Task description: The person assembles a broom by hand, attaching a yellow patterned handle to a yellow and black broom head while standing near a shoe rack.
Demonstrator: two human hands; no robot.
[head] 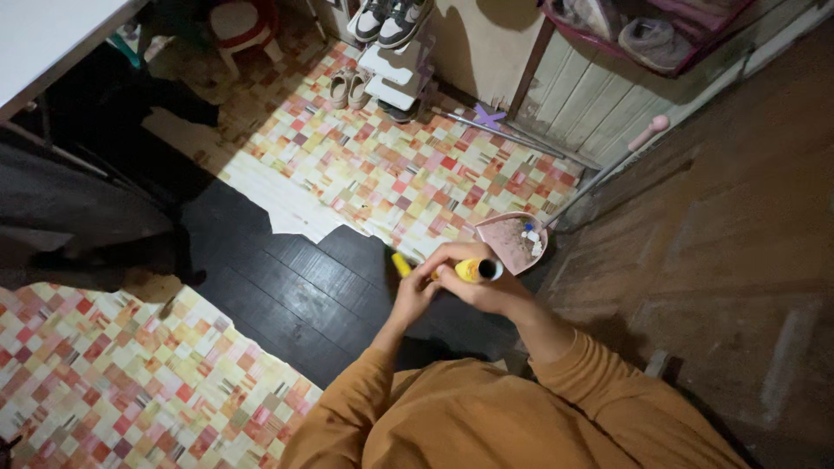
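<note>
Both my hands grip a yellow broom handle (469, 270) in front of my chest; its black end cap points right. My right hand (482, 287) wraps the handle near that cap. My left hand (415, 291) holds it lower down, where a short yellow stretch shows past my fingers. The rest of the broom is hidden behind my hands. Just beyond my hands a pink dustpan (511, 243) rests on the floor with small bits of rubbish in it; its long metal handle (608, 169) rises to the right.
Checkered vinyl sheets (391, 174) cover parts of the dark plank floor (287, 287). A shoe rack (395, 61) with sneakers stands at the back, a red stool (243, 26) to its left, a wooden wall (738, 243) on the right, dark cloth on the left.
</note>
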